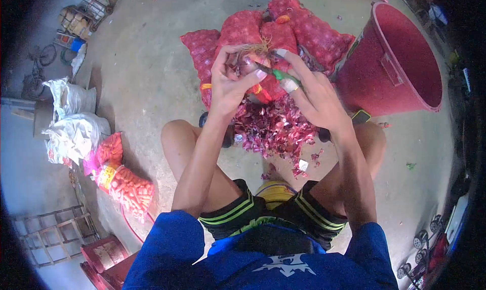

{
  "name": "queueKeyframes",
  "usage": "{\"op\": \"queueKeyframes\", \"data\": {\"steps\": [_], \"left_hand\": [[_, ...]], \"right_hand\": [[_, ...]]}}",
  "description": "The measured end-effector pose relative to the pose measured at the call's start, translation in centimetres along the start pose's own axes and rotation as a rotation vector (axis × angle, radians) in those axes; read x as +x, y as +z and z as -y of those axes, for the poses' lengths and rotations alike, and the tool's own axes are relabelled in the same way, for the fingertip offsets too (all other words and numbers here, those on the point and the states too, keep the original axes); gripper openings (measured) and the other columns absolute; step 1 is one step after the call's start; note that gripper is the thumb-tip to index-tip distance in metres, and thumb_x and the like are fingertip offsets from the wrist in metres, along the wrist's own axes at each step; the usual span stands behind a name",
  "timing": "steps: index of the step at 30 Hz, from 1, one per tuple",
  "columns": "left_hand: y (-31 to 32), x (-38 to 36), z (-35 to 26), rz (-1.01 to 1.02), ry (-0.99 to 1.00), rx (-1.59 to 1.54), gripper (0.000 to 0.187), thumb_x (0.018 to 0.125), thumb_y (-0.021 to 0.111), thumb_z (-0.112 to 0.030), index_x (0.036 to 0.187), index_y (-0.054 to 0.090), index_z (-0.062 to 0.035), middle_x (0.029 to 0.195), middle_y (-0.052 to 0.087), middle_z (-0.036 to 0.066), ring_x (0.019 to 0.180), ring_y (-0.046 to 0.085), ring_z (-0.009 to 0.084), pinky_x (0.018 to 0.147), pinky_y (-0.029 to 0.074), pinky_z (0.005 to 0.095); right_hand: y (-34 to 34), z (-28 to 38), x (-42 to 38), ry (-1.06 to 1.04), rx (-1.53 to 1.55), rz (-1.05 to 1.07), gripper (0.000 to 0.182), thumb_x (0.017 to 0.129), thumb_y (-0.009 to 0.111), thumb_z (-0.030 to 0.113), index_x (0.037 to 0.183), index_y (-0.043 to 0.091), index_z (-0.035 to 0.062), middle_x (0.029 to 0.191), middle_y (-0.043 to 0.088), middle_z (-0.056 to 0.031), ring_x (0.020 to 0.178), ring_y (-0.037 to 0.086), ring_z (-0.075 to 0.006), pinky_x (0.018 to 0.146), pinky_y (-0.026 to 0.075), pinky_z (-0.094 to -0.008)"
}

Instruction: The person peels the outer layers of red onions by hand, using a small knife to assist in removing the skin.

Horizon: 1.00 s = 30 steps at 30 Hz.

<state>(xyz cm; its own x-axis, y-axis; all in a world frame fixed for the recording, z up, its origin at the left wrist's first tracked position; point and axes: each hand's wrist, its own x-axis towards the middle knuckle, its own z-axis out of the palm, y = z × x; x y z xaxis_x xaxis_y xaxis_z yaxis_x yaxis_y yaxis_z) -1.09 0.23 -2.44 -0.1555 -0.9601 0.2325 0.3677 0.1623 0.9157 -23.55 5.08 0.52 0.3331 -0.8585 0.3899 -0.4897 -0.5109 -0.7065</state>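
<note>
My left hand (230,80) grips an onion (248,65) with dry roots sticking up from it. My right hand (314,92) holds a small green-handled knife (276,73) whose blade touches the onion. Both hands are raised above a heap of purple onion skins (273,128) on the concrete floor between my knees. Behind the hands lie red mesh sacks of onions (304,27).
A large red plastic tub (400,62) lies tipped at the right. Another filled red mesh sack (129,186) lies at the left beside white bags (71,118). A wooden ladder (55,234) and a red box (104,254) sit at the lower left. A phone (360,117) rests by my right knee.
</note>
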Motion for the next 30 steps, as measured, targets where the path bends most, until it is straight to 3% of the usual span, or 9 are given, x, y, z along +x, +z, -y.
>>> {"op": "queueKeyframes", "data": {"steps": [8, 10, 13, 17, 19, 22, 24, 27, 30], "left_hand": [[-0.1, 0.2, 0.4, 0.041, 0.013, -0.034, 0.056, 0.08, 0.083, 0.012, 0.127, 0.058, -0.0054, 0.13, 0.066, 0.009, 0.115, 0.066, 0.0176, 0.102, 0.057, 0.0334], [0.0, 0.3, 0.2, 0.028, 0.032, -0.032, 0.056, 0.08, 0.083, 0.012, 0.127, 0.058, -0.0051, 0.131, 0.066, 0.01, 0.116, 0.066, 0.0184, 0.103, 0.057, 0.0341], [-0.2, 0.1, -0.1, 0.058, -0.006, -0.011, 0.056, 0.08, 0.084, 0.011, 0.128, 0.058, -0.0044, 0.13, 0.067, 0.01, 0.118, 0.066, 0.0195, 0.105, 0.057, 0.0356], [0.0, 0.1, -0.6, 0.092, 0.009, -0.024, 0.053, 0.08, 0.086, 0.009, 0.124, 0.059, -0.0035, 0.124, 0.07, 0.01, 0.112, 0.069, 0.0193, 0.101, 0.06, 0.0353], [0.2, 0.0, -0.9, 0.107, -0.017, 0.008, 0.051, 0.08, 0.086, 0.008, 0.123, 0.06, -0.0031, 0.121, 0.071, 0.01, 0.11, 0.07, 0.0192, 0.099, 0.061, 0.035], [0.1, 0.0, -1.0, 0.05, 0.008, 0.0, 0.048, 0.08, 0.087, 0.007, 0.12, 0.062, -0.0016, 0.116, 0.071, 0.008, 0.108, 0.071, 0.0184, 0.096, 0.062, 0.0344], [-0.4, -0.1, -1.3, 0.115, -0.104, -0.047, 0.045, 0.08, 0.088, 0.006, 0.117, 0.064, -0.0012, 0.113, 0.072, 0.006, 0.107, 0.071, 0.0169, 0.096, 0.061, 0.034], [-0.2, -0.3, -1.4, 0.067, 0.047, 0.149, 0.042, 0.08, 0.089, 0.004, 0.115, 0.066, -0.002, 0.111, 0.073, 0.005, 0.105, 0.07, 0.0149, 0.096, 0.059, 0.0328], [-0.6, -0.1, -1.2, 0.081, 0.018, 0.05, 0.045, 0.077, 0.091, 0.003, 0.115, 0.066, -0.0026, 0.11, 0.073, 0.005, 0.104, 0.07, 0.0137, 0.097, 0.057, 0.0317]], "right_hand": [[0.0, 0.5, -0.3, 0.058, -0.029, -0.002, 0.066, 0.094, 0.062, 0.012, 0.156, 0.041, 0.0075, 0.078, 0.065, -0.0264, 0.074, 0.067, -0.0476, 0.07, 0.05, -0.0574], [0.2, -0.3, -0.3, -0.05, -0.01, -0.081, 0.067, 0.095, 0.063, 0.013, 0.158, 0.039, 0.0079, 0.087, 0.069, -0.0266, 0.077, 0.068, -0.0477, 0.073, 0.051, -0.0577], [0.2, -0.1, -0.4, -0.012, -0.012, -0.049, 0.068, 0.095, 0.063, 0.014, 0.159, 0.038, 0.0078, 0.098, 0.072, -0.027, 0.081, 0.068, -0.0481, 0.076, 0.052, -0.0573], [0.4, 0.4, -0.3, 0.048, -0.044, 0.001, 0.068, 0.096, 0.063, 0.014, 0.159, 0.038, 0.0071, 0.098, 0.072, -0.0272, 0.081, 0.068, -0.0481, 0.076, 0.052, -0.0571], [0.9, -0.2, -0.2, -0.052, -0.093, -0.113, 0.068, 0.096, 0.063, 0.015, 0.159, 0.038, 0.0072, 0.086, 0.07, -0.0257, 0.077, 0.068, -0.0474, 0.073, 0.051, -0.0574], [1.0, -0.1, -0.2, -0.026, -0.13, -0.103, 0.067, 0.096, 0.063, 0.015, 0.159, 0.039, 0.0073, 0.078, 0.067, -0.0243, 0.074, 0.068, -0.0469, 0.07, 0.051, -0.0573], [1.2, -0.3, 0.0, -0.037, -0.138, -0.111, 0.067, 0.097, 0.063, 0.015, 0.159, 0.039, 0.0075, 0.077, 0.066, -0.0242, 0.074, 0.067, -0.0469, 0.07, 0.051, -0.0571], [1.5, -0.7, 0.2, -0.05, -0.154, -0.131, 0.066, 0.098, 0.062, 0.016, 0.159, 0.04, 0.0084, 0.076, 0.066, -0.0242, 0.074, 0.067, -0.047, 0.07, 0.051, -0.0571], [1.5, -0.2, 0.3, -0.042, -0.142, -0.131, 0.064, 0.098, 0.062, 0.016, 0.159, 0.041, 0.0096, 0.077, 0.066, -0.0251, 0.073, 0.067, -0.0472, 0.07, 0.051, -0.0572]]}}
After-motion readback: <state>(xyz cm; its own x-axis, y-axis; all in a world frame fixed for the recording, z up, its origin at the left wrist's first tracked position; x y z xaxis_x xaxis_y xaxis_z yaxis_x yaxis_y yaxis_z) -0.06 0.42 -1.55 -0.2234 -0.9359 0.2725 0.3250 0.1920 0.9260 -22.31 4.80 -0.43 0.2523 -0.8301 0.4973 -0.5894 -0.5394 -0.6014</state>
